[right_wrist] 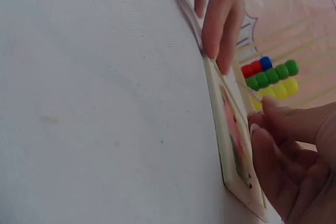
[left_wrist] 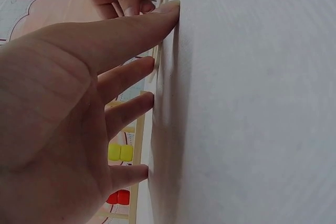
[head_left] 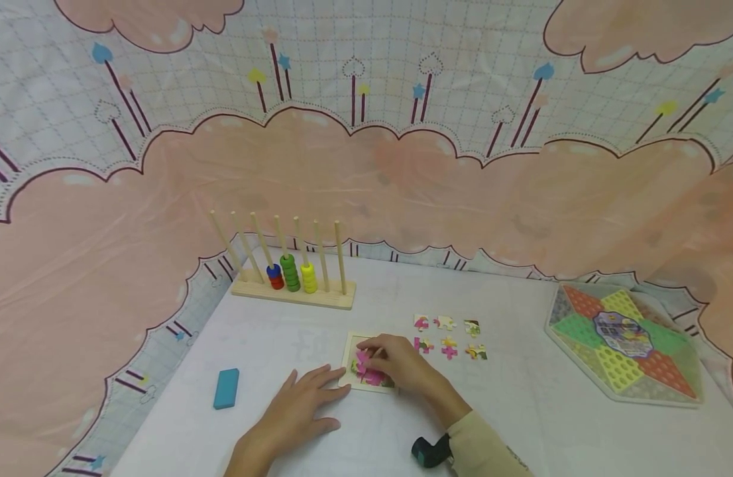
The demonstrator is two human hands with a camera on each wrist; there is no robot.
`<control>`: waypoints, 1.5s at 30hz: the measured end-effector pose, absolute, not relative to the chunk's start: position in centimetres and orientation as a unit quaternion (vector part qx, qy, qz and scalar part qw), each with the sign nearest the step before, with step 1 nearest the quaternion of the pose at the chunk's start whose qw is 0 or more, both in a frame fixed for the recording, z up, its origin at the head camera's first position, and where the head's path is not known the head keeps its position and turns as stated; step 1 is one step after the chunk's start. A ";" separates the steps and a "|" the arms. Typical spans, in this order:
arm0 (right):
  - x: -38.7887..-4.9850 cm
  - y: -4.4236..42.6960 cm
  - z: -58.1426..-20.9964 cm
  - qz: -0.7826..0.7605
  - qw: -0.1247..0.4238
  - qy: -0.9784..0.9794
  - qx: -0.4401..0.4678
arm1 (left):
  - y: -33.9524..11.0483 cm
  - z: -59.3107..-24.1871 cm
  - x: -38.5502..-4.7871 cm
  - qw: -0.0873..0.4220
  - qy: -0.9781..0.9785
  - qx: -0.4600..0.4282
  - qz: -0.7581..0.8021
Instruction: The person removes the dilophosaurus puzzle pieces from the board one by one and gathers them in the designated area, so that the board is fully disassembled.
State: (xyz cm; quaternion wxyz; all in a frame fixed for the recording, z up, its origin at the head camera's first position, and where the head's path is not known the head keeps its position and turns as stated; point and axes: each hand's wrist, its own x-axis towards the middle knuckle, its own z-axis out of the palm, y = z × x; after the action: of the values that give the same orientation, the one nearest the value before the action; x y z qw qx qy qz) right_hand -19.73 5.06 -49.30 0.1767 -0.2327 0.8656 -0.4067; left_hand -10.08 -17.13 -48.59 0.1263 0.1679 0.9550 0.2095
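Observation:
A wooden puzzle tray (head_left: 347,371) lies on the table with pink and green pieces in its lower part. Over it, my right hand (head_left: 399,364) pinches a puzzle piece (right_wrist: 251,92) between thumb and fingers, its picture mostly hidden. My left hand (head_left: 303,404) is spread, fingers straight, with fingertips touching the tray's left edge. Seen from the left wrist, that hand (left_wrist: 68,108) has its thumb and fingertips down at the table. Right of the tray are several loose puzzle pieces (head_left: 449,348) in two rows.
Behind the tray stands a wooden peg rack (head_left: 295,297) with coloured beads on some pegs. A blue block (head_left: 226,389) lies at the left. At the right is a pegboard box (head_left: 625,344) with a coloured star pattern. A patterned cloth (head_left: 402,192) hangs behind the table.

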 end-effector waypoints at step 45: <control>-18.6 14.8 -49.4 -0.445 0.115 0.887 -0.042 | -16.8 -48.4 -9.8 0.134 0.955 0.152 0.218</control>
State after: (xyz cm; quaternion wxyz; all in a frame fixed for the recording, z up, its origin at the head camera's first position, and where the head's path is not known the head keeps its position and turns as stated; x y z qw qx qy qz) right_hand -18.65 14.78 -49.39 0.1149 -0.0421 0.8871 -0.4450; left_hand -9.77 -16.85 -48.41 0.1336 0.1519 0.9547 0.2184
